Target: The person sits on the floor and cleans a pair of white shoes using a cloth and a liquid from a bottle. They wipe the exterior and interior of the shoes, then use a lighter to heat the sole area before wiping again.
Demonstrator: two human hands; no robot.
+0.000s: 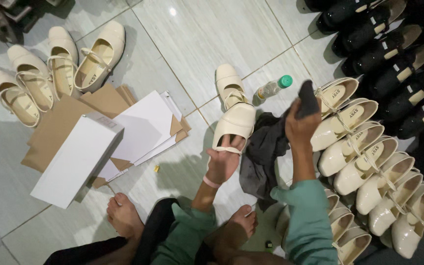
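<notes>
Left hand, grip grasping the heel of a cream shoe; right hand, grip clenched on a dark cloth beside it. Both above mid-floor, between white box and cream shoe row.

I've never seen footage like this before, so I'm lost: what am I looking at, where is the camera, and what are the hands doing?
There is no machine: a camera worn on a person's head looks down at their own two hands. The person sits barefoot on a tiled floor. The left hand holds a cream strap shoe; the right hand grips a dark cloth. Nearby lie a white shoe box, flat cardboard sheets, a small green-capped bottle, rows of cream shoes and, at the top right, black shoes.
</notes>
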